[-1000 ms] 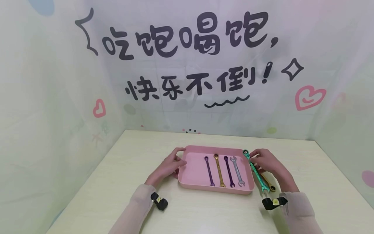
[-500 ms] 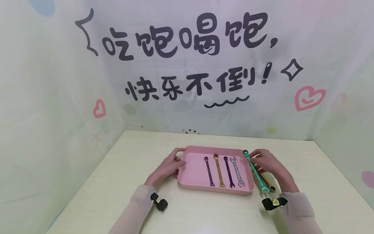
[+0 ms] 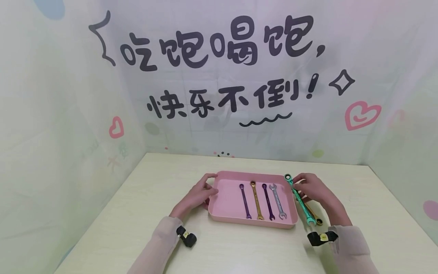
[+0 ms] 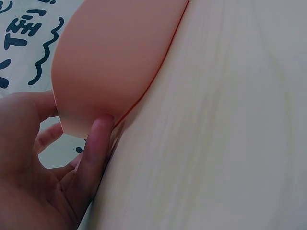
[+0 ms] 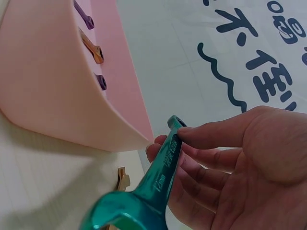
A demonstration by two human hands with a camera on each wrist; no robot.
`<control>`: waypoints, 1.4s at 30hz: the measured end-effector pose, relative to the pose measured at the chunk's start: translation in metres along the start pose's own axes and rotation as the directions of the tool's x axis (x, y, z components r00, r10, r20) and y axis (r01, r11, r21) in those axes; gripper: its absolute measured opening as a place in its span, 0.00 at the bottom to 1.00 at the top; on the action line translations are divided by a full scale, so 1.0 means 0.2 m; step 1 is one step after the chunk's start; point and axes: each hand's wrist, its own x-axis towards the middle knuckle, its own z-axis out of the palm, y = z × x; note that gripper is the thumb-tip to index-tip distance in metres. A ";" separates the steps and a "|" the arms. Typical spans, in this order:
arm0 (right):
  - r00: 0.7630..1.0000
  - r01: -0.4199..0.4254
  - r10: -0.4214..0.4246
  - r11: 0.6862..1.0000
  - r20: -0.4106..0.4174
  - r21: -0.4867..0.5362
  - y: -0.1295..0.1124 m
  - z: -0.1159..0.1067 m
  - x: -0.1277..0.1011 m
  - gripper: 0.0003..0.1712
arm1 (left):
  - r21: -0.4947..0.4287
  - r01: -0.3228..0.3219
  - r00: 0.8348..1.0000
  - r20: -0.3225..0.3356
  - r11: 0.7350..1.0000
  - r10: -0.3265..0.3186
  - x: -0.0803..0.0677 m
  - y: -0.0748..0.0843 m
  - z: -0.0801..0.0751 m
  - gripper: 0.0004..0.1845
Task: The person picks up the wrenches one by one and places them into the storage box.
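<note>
Four metal wrenches [image 3: 256,199] in round-cornered pink tray [image 3: 226,198]; left hand [image 3: 197,194] grips tray, right hand [image 3: 313,188] pinches glossy green wrench [image 3: 301,202].

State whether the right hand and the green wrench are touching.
Touching: the right wrist view shows the right hand pinching the green wrench, its thumb on the shaft.

Six wrenches [image 3: 257,201], one pink tray [image 3: 227,201] — two hands [image 3: 198,194], two wrist cameras [image 3: 186,236]

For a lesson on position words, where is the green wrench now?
In the head view, the green wrench is in the right hand, by the right end of the pink tray, partly hiding a gold wrench.
</note>
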 end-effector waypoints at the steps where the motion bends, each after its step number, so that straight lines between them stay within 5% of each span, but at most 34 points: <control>1: 1.000 0.003 -0.003 1.000 0.000 0.002 0.00 0.00 0.00 0.23 | 0.000 0.001 1.000 0.000 1.000 -0.001 0.00 0.00 0.00 0.31; 42: 1.000 -0.001 0.001 1.000 0.001 0.000 -0.02 0.02 0.00 0.22 | 0.015 0.022 1.000 -0.020 1.000 -0.021 0.00 0.01 0.01 0.30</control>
